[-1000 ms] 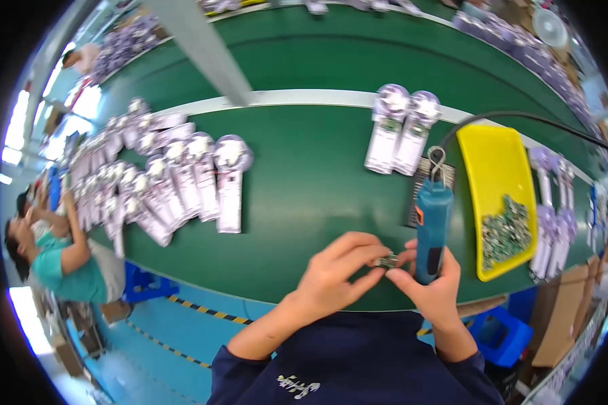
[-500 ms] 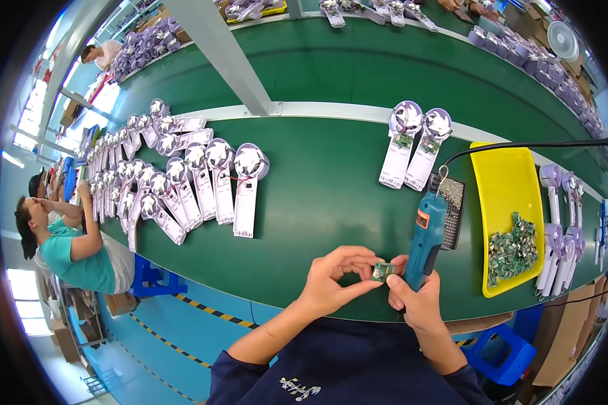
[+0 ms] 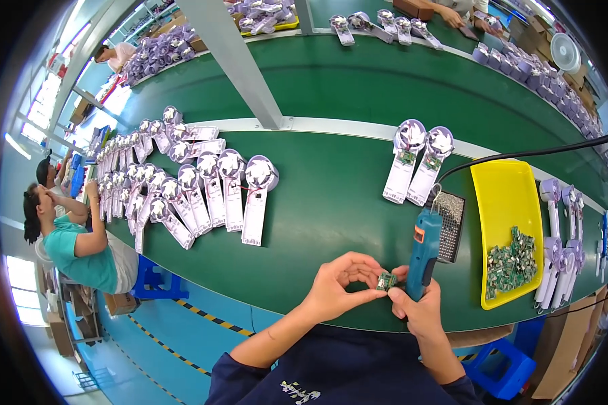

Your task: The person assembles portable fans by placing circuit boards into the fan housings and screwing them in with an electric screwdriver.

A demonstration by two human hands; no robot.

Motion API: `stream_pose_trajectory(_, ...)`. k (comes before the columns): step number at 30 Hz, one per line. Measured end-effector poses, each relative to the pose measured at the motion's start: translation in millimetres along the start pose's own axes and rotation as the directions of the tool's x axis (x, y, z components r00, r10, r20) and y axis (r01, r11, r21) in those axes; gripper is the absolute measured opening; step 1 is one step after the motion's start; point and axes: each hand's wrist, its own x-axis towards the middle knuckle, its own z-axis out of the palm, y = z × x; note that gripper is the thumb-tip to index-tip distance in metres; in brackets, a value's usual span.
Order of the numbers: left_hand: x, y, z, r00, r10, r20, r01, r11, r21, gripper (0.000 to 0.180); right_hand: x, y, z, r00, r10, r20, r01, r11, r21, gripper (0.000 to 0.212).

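Observation:
Between thumb and fingers, my left hand [image 3: 344, 283] pinches a small green circuit board [image 3: 386, 281] over the near edge of the bench. My right hand [image 3: 417, 304] is wrapped round the lower end of a teal electric screwdriver [image 3: 423, 251], which hangs on a black cord [image 3: 534, 152]. Its fingertips come close to the board; whether they touch it I cannot tell. The driver's tip is hidden by the hand. Behind the driver lies a metal tray of small screws [image 3: 451, 226]. To its right, a yellow tray [image 3: 510, 192] holds a pile of circuit boards [image 3: 512, 264].
Two white-lilac fan housings [image 3: 407, 165] with boards lie beyond the screw tray. Rows of similar housings [image 3: 233, 196] cover the bench's left. More stand at the far right [image 3: 552, 263]. A metal post [image 3: 240, 61] rises at the bench's back rail. A co-worker in teal [image 3: 81, 250] sits at left.
The view has shifted slightly, so the bench sits lower in the picture. My left hand still pinches the board, now turned a little, and my right hand still grips the screwdriver.

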Motion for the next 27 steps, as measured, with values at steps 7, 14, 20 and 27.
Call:
stream_pose_trajectory(7, 6.5, 49.1, -43.0, 0.953, 0.299, 0.041, -0.227, 0.621, 0.750, 0.077, -0.4, 4.1, -2.8, 0.995, 0.030, 0.090, -0.029, 1.000, -0.008, 0.025)
stream_pose_trajectory(14, 54.9, 79.0, -206.8, 0.766, 0.371, -0.524, 0.559, 0.016, 0.829, 0.087, 3.4, 18.0, -1.3, 0.997, 0.026, 0.075, -0.028, 0.999, 0.037, 0.019)
stream_pose_trajectory(20, 47.1, 67.4, -191.5, 0.783, 0.384, -0.489, 0.507, 0.061, 0.860, 0.081, -0.3, 24.2, -3.2, 0.999, 0.034, 0.041, -0.035, 0.998, 0.047, 0.016)
stream_pose_trajectory(27, 20.4, 44.1, -124.1, 0.842, 0.388, -0.376, 0.392, 0.038, 0.919, 0.078, -0.2, 24.1, -9.7, 0.998, 0.058, 0.024, -0.059, 0.997, 0.044, 0.018)
